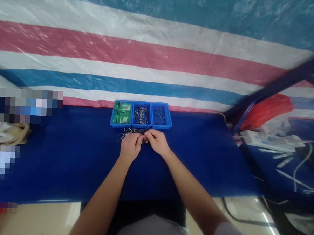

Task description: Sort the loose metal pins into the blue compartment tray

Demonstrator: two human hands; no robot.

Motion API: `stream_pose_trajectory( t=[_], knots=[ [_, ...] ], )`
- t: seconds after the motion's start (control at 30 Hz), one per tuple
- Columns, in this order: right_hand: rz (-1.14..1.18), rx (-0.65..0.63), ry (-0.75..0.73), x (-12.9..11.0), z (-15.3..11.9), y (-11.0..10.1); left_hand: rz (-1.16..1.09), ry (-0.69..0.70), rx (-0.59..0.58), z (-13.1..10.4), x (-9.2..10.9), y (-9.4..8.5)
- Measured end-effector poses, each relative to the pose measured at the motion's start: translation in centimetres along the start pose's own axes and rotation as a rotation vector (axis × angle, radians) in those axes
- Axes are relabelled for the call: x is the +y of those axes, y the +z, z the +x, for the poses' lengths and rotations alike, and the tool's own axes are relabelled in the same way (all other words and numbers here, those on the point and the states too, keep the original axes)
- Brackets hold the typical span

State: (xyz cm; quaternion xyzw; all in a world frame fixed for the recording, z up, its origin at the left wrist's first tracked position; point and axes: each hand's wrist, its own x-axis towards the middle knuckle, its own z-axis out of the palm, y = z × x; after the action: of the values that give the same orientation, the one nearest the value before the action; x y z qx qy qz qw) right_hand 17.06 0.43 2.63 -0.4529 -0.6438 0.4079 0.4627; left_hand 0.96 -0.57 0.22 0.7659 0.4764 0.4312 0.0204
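My left hand [130, 146] rests at the near side of a loose pile of thin dark metal pins or screws [128, 130] on the blue tabletop. Right beside it, my right hand [157, 142] is closed, its fingertips meeting the left ones over the pile. Both hands pinch, but what lies between the fingers is too small to make out. Just behind the pile stand three joined blue bins. The left bin [111, 121] holds green packets, the middle bin [140, 125] many short metal pieces, and the right bin [169, 121] a few long thin ones.
The blue table [73, 155] runs against a striped plastic sheet [154, 68]. At the right are a dark metal frame [277, 76], a red plastic bag [270, 109], a white box [261, 139] and cables. A tan roll or bag [21, 135] lies at the left edge.
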Motion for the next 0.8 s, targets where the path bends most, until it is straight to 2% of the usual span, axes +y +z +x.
stream_pose_trajectory(
  t=[0.1, 0.23, 0.4, 0.53, 0.8],
  knots=[
    [-0.020, 0.025, -0.112, -0.20, -0.05, -0.04, 0.042, 0.010, 0.011, -0.02, -0.12, 0.00],
    [-0.070, -0.017, -0.250, -0.18, -0.07, -0.19, 0.068, 0.024, 0.030, -0.07, -0.30, 0.02],
    [-0.165, -0.041, -0.318, -0.11, -0.10, -0.20, 0.040, 0.032, 0.036, -0.12, -0.40, 0.02],
    [-0.089, 0.011, -0.244, -0.23, -0.10, -0.01, -0.009, 0.034, 0.032, 0.03, -0.05, -0.20],
    [0.312, 0.082, 0.079, 0.41, 0.19, 0.35, -0.036, -0.014, 0.016, 0.32, 0.55, -0.16]
  ],
)
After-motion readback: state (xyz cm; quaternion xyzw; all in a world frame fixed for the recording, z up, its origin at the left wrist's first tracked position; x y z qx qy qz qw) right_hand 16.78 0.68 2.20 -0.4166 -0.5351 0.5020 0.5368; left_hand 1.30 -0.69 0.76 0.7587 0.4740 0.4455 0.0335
